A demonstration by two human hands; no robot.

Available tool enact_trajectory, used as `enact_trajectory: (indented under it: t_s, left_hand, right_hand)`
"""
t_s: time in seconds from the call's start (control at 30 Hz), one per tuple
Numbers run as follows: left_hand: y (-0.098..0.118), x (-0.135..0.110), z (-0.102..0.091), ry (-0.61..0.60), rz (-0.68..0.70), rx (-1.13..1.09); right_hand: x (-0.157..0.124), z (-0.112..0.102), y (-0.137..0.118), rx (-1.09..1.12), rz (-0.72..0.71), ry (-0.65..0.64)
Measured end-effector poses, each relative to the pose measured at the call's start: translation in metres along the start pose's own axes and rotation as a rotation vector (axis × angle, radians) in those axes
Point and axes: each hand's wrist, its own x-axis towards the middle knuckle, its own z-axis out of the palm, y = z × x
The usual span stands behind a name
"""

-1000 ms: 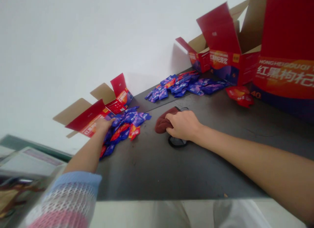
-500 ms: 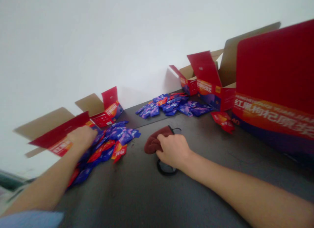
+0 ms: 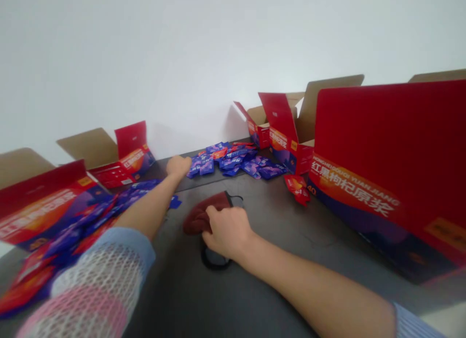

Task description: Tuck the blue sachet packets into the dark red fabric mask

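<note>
My right hand (image 3: 230, 231) is closed around a soft brown cloth piece (image 3: 204, 214) with a dark edge and a thin black cord. Below that hand a black loop (image 3: 214, 260) lies on the dark table; whether it belongs to the cloth cannot be told. Reaching far forward, my left hand (image 3: 178, 166) is curled closed at the left end of a pile of purple and red sachets (image 3: 233, 159). Its fingertips are hidden, so anything in them does not show. Under and beside my left forearm spreads another pile of purple and red sachets (image 3: 76, 231).
Open red printed cartons stand on both sides: a near left one (image 3: 51, 207), a smaller one behind it (image 3: 134, 153), a large one at right (image 3: 382, 183) and two smaller ones behind, including one (image 3: 284, 139). Red sachets (image 3: 297, 188) lie by the large carton. A white wall rises behind.
My left hand has gone from the near left carton and sachets forward and right to the far pile. The right hand keeps hold of the brown cloth. The whole view has shifted.
</note>
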Motion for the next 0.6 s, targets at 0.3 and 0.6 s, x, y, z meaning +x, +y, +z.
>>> enact_trajectory:
  t_s: [0.3, 0.6]
  left_hand:
    - [0.055, 0.008, 0.073, -0.107, 0.120, 0.176]
    - [0.020, -0.069, 0.007, 0.069, 0.255, -0.029]
  right_hand:
    - [0.003, 0.001, -0.009, -0.002, -0.064, -0.112]
    - [0.000, 0.015, -0.010, -0.024, -0.081, 0.009]
